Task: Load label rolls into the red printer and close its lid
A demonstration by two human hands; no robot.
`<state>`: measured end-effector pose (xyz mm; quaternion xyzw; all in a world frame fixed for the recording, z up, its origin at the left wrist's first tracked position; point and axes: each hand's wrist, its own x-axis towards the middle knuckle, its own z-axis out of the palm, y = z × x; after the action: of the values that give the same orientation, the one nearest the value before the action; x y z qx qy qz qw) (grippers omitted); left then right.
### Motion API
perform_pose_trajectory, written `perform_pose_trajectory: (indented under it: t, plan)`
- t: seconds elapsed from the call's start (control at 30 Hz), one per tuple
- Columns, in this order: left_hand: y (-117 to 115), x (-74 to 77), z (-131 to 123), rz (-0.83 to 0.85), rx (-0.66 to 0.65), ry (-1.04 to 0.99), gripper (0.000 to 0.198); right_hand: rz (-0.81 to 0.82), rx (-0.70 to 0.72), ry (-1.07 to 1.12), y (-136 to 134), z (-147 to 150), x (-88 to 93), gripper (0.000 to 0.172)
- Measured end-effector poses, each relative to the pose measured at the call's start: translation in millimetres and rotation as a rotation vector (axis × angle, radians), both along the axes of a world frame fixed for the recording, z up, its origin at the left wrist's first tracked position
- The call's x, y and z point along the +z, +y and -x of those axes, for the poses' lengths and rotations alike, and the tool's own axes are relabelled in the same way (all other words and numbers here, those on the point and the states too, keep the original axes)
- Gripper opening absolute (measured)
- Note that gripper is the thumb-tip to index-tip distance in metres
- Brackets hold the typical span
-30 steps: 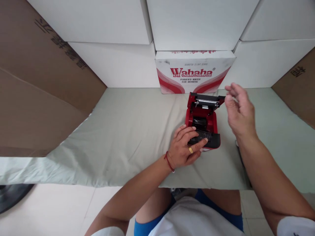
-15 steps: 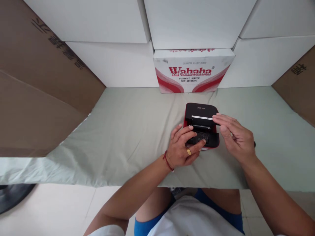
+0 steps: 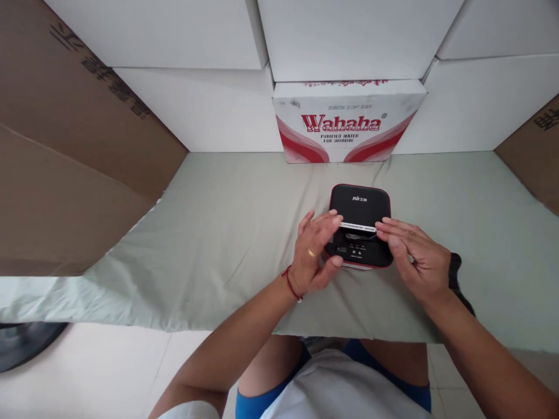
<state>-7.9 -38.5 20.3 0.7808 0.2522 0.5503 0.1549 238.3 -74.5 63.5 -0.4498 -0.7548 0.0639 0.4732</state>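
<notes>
A small black device with red edges, which looks like a label printer (image 3: 358, 210), stands on the cloth with its lid lowered over a narrow gap. A white printed strip (image 3: 358, 227) runs along the lid's front edge. Marks and icons show on the black front panel. My left hand (image 3: 313, 247), with a ring and a red bracelet, has its fingers stretched out; the fingertips touch the lid's left front corner. On the opposite corner rest the outstretched fingers of my right hand (image 3: 413, 250), its thumb beside the printer's right side.
Behind the printer stands a white and red Wahaha water carton (image 3: 349, 125), against stacked white boxes (image 3: 227, 110). A brown cardboard panel (image 3: 78, 174) borders the left, another (image 3: 535, 151) the right. A black object (image 3: 456, 273) lies partly hidden behind my right wrist. Pale green cloth (image 3: 227, 233) covers the table.
The printer's lid has come down, narrowing the gap. My left hand has moved from the front panel to the lid's left corner, uncovering the panel. My right hand stays at the right corner.
</notes>
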Motion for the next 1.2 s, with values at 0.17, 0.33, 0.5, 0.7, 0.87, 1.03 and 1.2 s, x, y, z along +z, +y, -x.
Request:
perform_pose_trajectory:
  t: [0.17, 0.33, 0.5, 0.7, 0.87, 1.03, 1.2]
  plan:
    - [5.9, 5.7, 4.3, 0.235, -0.028, -0.078, 0.052, -0.015, -0.003, 0.023, 0.4, 1.0, -5.8, 0.030]
    - [11.4, 8.7, 1.9, 0.273, -0.027, -0.138, 0.045, 0.010, -0.046, 0.050, 2.3, 3.1, -3.9, 0.025]
    - [16.5, 4.9, 3.6, 0.406, -0.138, -0.258, 0.042, 0.109, -0.073, 0.081, 4.7, 10.3, 14.1, 0.024]
    - [19.1, -6.8, 2.0, 0.463, -0.217, -0.310, 0.069, 0.015, 0.138, -0.046, -6.6, 11.7, 17.2, 0.020]
    - [29.8, -16.5, -3.9, 0.690, -0.345, -0.403, 0.092, -0.057, 0.075, -0.121, -31.0, 7.5, 8.5, 0.024]
    - [37.8, -16.5, -6.2, 0.828, -0.429, -0.443, 0.093, -0.043, 0.037, -0.113, -42.7, 8.5, 0.6, 0.037]
    - [41.1, -21.8, -2.3, 0.854, -0.424, -0.395, 0.100, -0.033, 0.025, -0.098, -42.2, 9.4, -3.6, 0.036]
